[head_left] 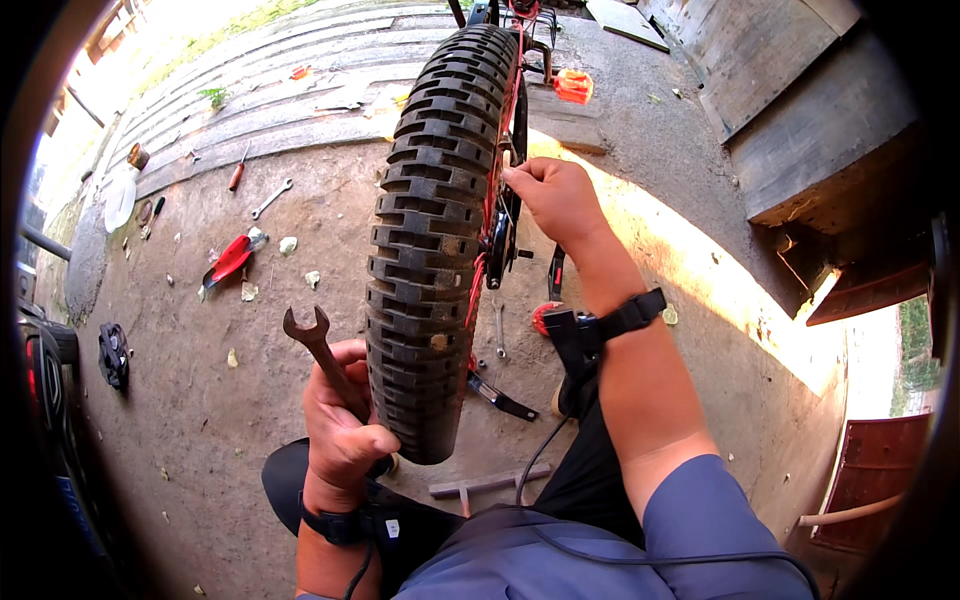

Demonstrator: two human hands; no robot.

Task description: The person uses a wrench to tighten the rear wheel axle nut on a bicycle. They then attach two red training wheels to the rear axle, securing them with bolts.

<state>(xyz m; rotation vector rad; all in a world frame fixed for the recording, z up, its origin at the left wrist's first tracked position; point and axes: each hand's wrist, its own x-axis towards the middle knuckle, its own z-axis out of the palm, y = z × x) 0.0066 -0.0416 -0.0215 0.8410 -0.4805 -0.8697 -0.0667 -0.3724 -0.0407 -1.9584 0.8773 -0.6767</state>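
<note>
A wide black knobby tyre (pixel 440 210) on a bicycle wheel stands upright in front of me, with red frame parts (pixel 490 200) along its right side. My left hand (pixel 345 430) is closed around an open-end wrench (pixel 325 350), its jaw pointing up and away. That hand is against the lower left side of the tyre. On the far right side of the wheel, my right hand (pixel 558 195) has thumb and fingers pinched together beside the frame. What its fingertips hold is too small to make out. Below it a dark metal part (pixel 495 250) sits near the wheel's middle.
On the ground at left lie a screwdriver (pixel 237 178), a combination wrench (pixel 272 198), a red pointed object (pixel 231 262) and a black pedal (pixel 114 356). Another wrench (pixel 500 330) and a black crank arm (pixel 502 398) lie right of the tyre. Wooden boards (pixel 800 110) stand at right.
</note>
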